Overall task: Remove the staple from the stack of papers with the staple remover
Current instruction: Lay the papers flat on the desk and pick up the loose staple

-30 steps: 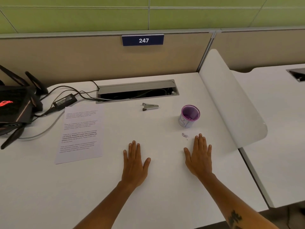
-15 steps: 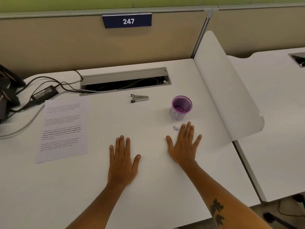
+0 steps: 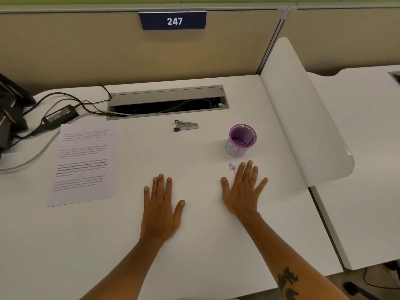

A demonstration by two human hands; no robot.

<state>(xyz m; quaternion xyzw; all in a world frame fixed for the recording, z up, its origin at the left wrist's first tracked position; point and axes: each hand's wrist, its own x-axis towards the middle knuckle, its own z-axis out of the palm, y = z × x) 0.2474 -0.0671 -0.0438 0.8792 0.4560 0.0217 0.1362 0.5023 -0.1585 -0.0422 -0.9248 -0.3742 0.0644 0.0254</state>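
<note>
1. We see the left hand (image 3: 161, 210) and right hand (image 3: 243, 190) flat on the white desk (image 3: 205, 245), fingers straight, grasping nothing;
2. the staple remover (image 3: 185, 125) lies left of the purple cup (image 3: 241, 140);
3. the stack of papers (image 3: 83, 163) lies further left of that cup.

Purple cup (image 3: 242, 139), power adapter (image 3: 60, 116), sign 247 (image 3: 173, 21).

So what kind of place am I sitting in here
Most likely an open-plan office workstation. A blue sign reading 247 numbers the spot on a beige fabric partition, the white desk has a grey metal cable tray set in it, and a curved white divider separates the neighbouring desk.
</note>
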